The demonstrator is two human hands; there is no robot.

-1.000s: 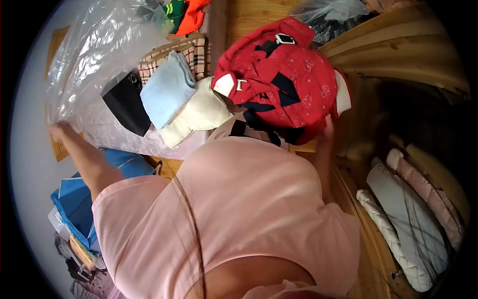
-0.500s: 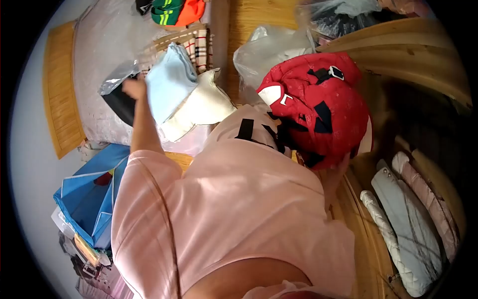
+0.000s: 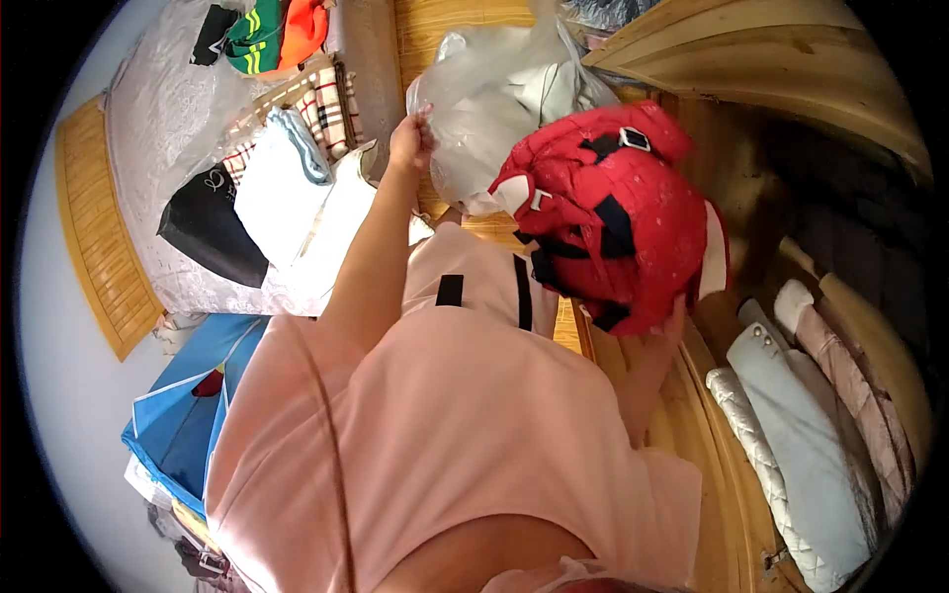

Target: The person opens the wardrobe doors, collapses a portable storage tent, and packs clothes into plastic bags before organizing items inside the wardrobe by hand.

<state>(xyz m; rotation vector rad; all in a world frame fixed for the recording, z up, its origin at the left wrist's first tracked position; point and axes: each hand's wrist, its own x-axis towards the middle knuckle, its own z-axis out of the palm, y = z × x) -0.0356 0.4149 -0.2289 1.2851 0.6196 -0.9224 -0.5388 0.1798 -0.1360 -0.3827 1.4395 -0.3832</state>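
My left hand is closed on the edge of a clear plastic bag, which has pale contents. My right hand holds a red padded carrier from its lower side; most of the fingers are hidden beneath it. Black straps or patches, white trim and a buckle show on the carrier. It hangs in front of me, just right of the plastic bag. Left of my forearm lie a folded light-blue cloth, a cream cloth and a black bag.
A bed under a plastic sheet is at left, with a checked cloth and green and orange clothing. A blue storage box stands lower left. Coats hang in the wooden wardrobe at right, its door open.
My left hand has moved right, from beside the black bag to the plastic bag, and gripped its edge. The red carrier stays in my right hand. The view has shifted slightly.
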